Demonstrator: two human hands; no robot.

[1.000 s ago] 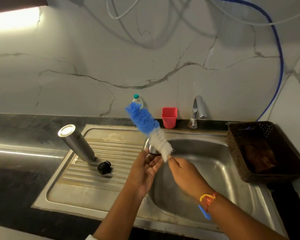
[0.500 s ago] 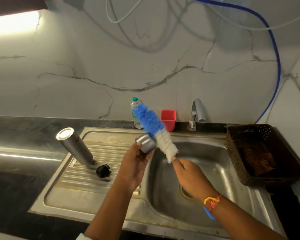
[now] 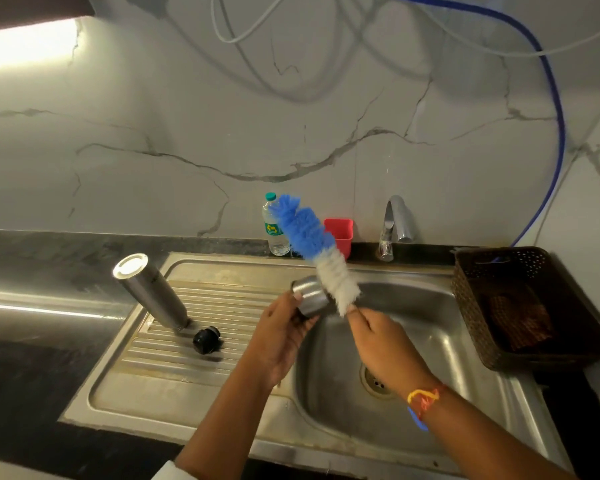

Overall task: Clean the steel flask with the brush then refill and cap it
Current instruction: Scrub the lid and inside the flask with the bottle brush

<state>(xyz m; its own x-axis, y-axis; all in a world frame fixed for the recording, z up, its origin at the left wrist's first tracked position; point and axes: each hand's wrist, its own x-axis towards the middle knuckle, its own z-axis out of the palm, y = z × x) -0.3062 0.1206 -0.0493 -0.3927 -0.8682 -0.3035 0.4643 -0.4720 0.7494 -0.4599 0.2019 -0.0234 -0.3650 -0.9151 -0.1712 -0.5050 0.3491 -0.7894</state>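
Here the left hand (image 3: pixel 278 336) grips a steel cup (image 3: pixel 310 296), and the right hand (image 3: pixel 385 341) pinches the brush (image 3: pixel 316 244) beside it.

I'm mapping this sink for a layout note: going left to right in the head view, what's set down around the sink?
In order: steel flask → black stopper → plastic water bottle → red cup → tap → brown basket. Left out: the handheld brush and steel cap, which overlap these.
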